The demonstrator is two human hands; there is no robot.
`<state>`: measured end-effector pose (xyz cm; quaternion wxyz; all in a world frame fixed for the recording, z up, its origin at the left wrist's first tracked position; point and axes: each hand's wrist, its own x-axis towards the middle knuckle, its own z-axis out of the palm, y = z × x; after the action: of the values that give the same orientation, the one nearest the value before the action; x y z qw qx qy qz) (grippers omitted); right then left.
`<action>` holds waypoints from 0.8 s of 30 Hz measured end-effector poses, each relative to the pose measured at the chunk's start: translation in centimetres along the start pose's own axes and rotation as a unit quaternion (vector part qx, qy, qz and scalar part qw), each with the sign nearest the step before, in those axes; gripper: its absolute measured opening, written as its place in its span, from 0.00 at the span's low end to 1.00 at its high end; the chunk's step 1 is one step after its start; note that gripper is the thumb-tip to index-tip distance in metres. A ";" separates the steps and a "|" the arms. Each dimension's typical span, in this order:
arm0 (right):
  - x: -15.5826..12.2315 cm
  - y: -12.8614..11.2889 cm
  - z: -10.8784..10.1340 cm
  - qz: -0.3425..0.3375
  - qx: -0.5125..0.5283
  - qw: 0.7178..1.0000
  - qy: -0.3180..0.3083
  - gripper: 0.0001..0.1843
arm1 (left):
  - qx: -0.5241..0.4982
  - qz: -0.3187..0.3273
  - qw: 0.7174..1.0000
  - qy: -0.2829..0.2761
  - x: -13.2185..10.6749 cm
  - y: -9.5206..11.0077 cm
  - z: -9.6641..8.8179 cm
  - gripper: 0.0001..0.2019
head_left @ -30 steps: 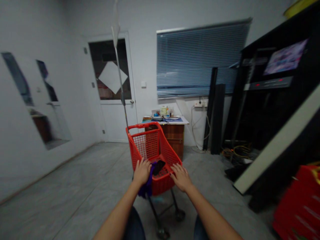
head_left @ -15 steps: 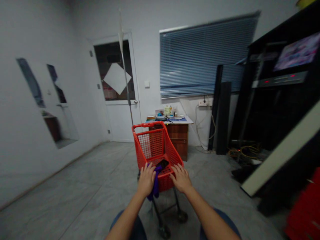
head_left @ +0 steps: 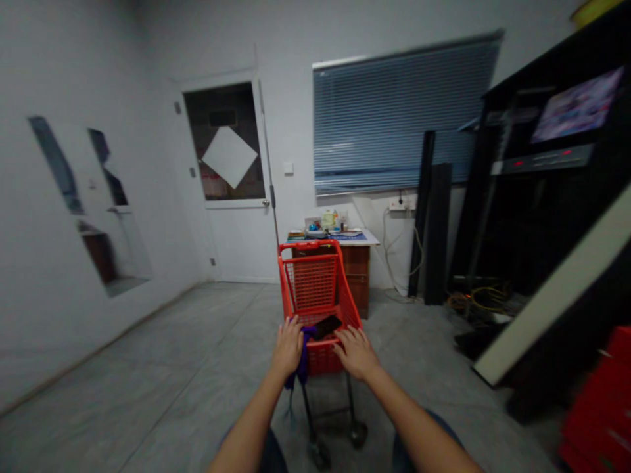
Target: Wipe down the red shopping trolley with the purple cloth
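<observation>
directly behind the cart (head_left: 315, 286), a desk (head_left: 357, 279)

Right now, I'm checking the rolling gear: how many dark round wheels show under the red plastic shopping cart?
2, both under the near end of the red plastic shopping cart: a dark left wheel and a dark right wheel. More may be hidden.

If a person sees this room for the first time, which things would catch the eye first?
Probably the red shopping cart in the middle, with the left hand and right hand at its near edge and a purple cloth hanging beside the left hand. Next might come the white diamond on the dark glass of the door, behind and to the left, and the lit screen in the black rack at upper right.
</observation>
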<state>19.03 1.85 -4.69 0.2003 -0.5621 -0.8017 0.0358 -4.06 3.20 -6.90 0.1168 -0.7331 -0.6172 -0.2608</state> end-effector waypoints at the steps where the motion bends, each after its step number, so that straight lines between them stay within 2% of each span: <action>1: 0.1 0.2 -0.1 0.002 -0.001 1.000 -0.005 0.30 | 0.008 -0.015 1.000 0.010 -0.3 0.5 0.2 0.20; 4: 0.4 0.7 0.2 0.023 -0.001 1.000 0.002 0.31 | 0.030 -0.071 0.996 0.050 -1.6 2.9 1.5 0.22; 7: 0.5 0.5 1.0 0.033 0.006 0.999 0.020 0.31 | 0.035 -0.114 0.990 0.071 -2.4 6.3 3.0 0.24; 9: 0.5 0.2 1.4 0.032 0.012 0.999 0.028 0.30 | 0.028 -0.099 0.992 0.067 -2.2 8.2 3.5 0.24; 11: 0.4 0.1 1.5 0.021 0.018 0.999 0.030 0.29 | 0.016 -0.054 0.998 0.042 -1.5 9.2 3.2 0.23; 13: 0.4 0.1 1.5 0.012 0.025 0.999 0.030 0.27 | 0.008 -0.012 1.000 0.008 -0.6 8.5 2.3 0.22; 15: 0.3 0.2 1.4 0.007 0.031 0.999 0.028 0.27 | 0.015 0.010 1.000 -0.015 0.1 6.4 0.9 0.21; 18: 0.3 0.1 1.4 0.003 0.040 0.999 0.028 0.27 | 0.054 -0.001 0.998 -0.024 0.8 2.4 -0.8 0.20; 20: 0.3 -0.4 1.6 0.005 0.048 0.998 0.027 0.27 | 0.074 -0.017 0.997 -0.021 1.0 0.9 -1.3 0.20; 22: 0.4 -0.9 1.8 0.008 0.054 0.998 0.021 0.27 | 0.076 -0.029 0.996 -0.019 0.9 1.0 -1.1 0.20; 24: 0.4 -1.3 1.9 0.011 0.054 0.998 0.021 0.27 | 0.063 -0.032 0.997 -0.024 0.8 2.5 -0.5 0.21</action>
<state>17.05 2.05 -5.97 0.2463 -0.5597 -0.7882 0.0696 -1.68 3.12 -5.68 0.1393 -0.7101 -0.6582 -0.2077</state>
